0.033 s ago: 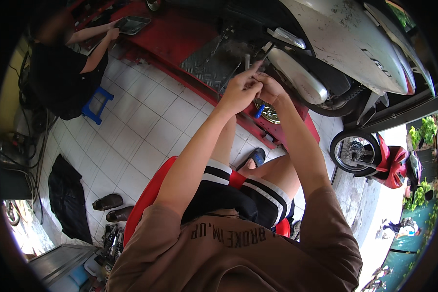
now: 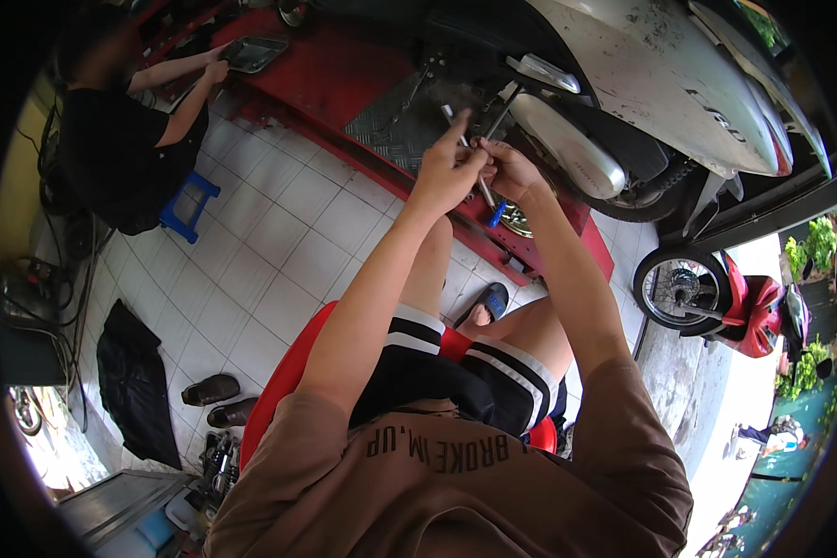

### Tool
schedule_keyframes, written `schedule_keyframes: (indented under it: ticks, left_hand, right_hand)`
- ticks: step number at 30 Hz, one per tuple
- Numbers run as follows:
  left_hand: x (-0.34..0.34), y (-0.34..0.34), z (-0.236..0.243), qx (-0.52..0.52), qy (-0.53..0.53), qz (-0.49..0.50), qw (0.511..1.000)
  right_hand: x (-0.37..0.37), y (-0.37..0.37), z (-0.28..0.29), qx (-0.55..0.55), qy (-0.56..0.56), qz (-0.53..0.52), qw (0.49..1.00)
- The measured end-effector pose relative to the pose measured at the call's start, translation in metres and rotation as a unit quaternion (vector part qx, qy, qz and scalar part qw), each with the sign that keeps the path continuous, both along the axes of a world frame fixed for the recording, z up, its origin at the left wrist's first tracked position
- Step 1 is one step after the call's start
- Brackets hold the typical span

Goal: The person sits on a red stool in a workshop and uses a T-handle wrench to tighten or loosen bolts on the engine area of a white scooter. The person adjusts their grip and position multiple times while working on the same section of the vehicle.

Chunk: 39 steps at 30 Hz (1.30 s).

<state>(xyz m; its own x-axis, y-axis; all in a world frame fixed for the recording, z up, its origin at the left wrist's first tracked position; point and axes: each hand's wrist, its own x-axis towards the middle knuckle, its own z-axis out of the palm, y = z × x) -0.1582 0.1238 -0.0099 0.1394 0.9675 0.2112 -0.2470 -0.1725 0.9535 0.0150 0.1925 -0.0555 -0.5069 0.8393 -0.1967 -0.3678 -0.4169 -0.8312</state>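
Both my hands meet beside a raised motorbike [image 2: 660, 84], close to its long silver side cover [image 2: 567, 149]. Between them is what looks like a T-handle wrench [image 2: 502, 113]; fingers hide where its bars join. My left hand [image 2: 448, 175] is closed around the crossbar, its index finger stretched along it. My right hand [image 2: 514, 174] pinches the tool near its middle. The dark shaft points up and right toward the bike. Just below the hands lie a blue-handled tool [image 2: 497, 213] and a round gold-coloured part [image 2: 517, 221] on the red lift platform [image 2: 567, 244].
A person in black [image 2: 121, 149] by a blue stool [image 2: 190, 206] holds a metal tray [image 2: 255, 54] at the far left. Brown shoes [image 2: 210, 390] and a black cloth [image 2: 138, 391] lie on the tiles. A red motorbike [image 2: 749, 312] stands at the right.
The wrench has turned in my hands, so its crossbar now shows above and below the left hand. The left hand has shifted slightly left and the fingers have moved apart a little.
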Motion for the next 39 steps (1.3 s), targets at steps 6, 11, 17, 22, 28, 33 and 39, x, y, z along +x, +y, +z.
schedule_keyframes:
  ticks: [6,11,17,22,28,33,39]
  left_hand:
    - [0.012,-0.008,-0.056,0.019,0.326,0.062,0.943]
    - [0.006,-0.009,-0.039,0.046,0.446,0.084,0.890]
    - [-0.032,0.001,-0.038,0.049,0.489,0.210,0.845]
    - [0.003,0.007,-0.069,0.008,0.363,0.163,0.917]
    - [0.016,0.029,-0.090,0.026,0.200,0.138,0.970]
    - [0.021,0.020,-0.059,-0.227,-0.068,-0.106,0.966]
    - [0.002,0.035,-0.061,-0.340,-0.301,-0.179,0.873]
  right_hand:
    - [-0.013,-0.011,-0.003,-0.021,-0.030,0.015,0.999]
    - [0.012,-0.006,-0.001,0.021,0.002,0.019,1.000]
    - [-0.014,0.000,0.023,-0.006,0.057,0.022,0.998]
    - [-0.020,-0.003,0.023,-0.056,0.017,-0.110,0.992]
    - [-0.041,0.001,0.024,-0.111,-0.073,-0.154,0.979]
    - [-0.016,-0.009,0.027,-0.057,-0.123,-0.146,0.980]
    - [-0.030,-0.102,0.083,0.089,-0.331,-0.241,0.908]
